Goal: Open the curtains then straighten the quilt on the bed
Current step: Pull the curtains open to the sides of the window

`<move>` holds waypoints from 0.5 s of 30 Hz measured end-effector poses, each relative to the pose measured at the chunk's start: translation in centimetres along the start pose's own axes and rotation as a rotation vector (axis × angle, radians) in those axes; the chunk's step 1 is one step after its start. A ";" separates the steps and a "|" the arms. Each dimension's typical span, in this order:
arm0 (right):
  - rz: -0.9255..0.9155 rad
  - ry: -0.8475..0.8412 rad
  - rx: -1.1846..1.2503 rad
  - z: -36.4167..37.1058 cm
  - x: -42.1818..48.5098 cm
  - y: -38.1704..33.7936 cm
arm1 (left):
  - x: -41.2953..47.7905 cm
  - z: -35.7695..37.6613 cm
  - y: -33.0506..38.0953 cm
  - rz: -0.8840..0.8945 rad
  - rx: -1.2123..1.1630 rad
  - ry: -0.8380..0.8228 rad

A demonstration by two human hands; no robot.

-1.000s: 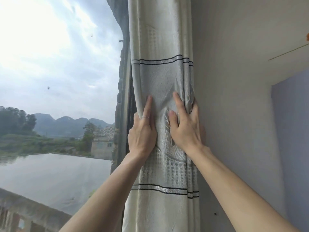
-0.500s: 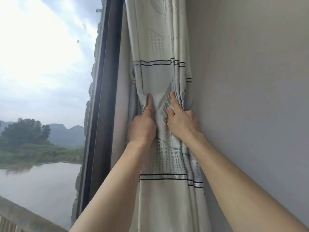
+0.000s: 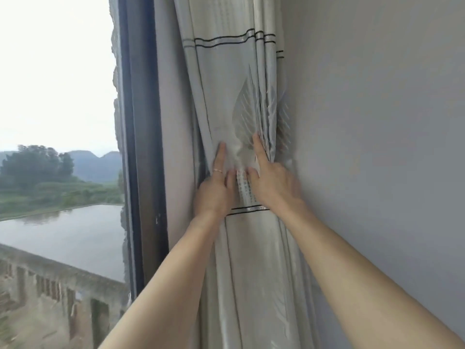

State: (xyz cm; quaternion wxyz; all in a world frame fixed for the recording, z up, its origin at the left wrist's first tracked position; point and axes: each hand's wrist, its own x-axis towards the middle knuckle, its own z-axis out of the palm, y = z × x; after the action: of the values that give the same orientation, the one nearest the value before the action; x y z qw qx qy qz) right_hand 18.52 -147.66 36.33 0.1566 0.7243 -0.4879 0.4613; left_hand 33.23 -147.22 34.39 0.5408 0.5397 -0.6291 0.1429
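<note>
Here, curtain (image 3: 226, 96) bunched against wall (image 3: 377, 122).

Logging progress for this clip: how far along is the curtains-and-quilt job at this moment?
Done: the curtain is gathered into a bunch against the wall, and the window is uncovered. In hand: the left hand and right hand lie on the bunched fabric, fingers spread, pressing it rather than clearly gripping. Left: the quilt; no bed is in view.

The pale grey leaf-patterned satin curtain (image 3: 226, 96) runs past the top and bottom edges. Both hands are motion-blurred: left hand (image 3: 215, 192), right hand (image 3: 273, 183), whose outer fingers sink into folds.
</note>
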 end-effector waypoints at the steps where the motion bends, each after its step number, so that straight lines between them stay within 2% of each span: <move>1: 0.029 -0.059 0.022 1.2 -3.2 1.0 | -3.2 0.8 -0.9 0.011 0.060 -0.056; 3: 0.103 -0.203 0.017 2.8 -10.7 2.6 | -10.0 1.6 -2.7 0.034 0.224 -0.188; 6: 0.174 -0.262 0.039 5.6 -18.7 5.2 | -17.0 3.0 -4.8 0.076 0.355 -0.185; 10: 0.198 -0.395 0.038 6.9 -26.2 6.3 | -24.9 3.3 -6.1 -0.024 0.295 -0.290; 12: 0.195 -0.425 0.064 6.5 -29.9 5.9 | -29.1 2.4 -6.1 -0.092 0.238 -0.375; 15: 0.134 -0.426 -0.042 4.8 -33.5 4.2 | -33.5 0.3 -5.8 -0.164 0.231 -0.446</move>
State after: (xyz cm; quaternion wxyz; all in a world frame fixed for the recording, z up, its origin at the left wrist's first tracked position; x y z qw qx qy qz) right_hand 14.07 -134.07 5.40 0.0343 0.7679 -0.5666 0.2969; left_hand 32.29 -132.12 3.98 0.3333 0.6654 -0.6663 0.0471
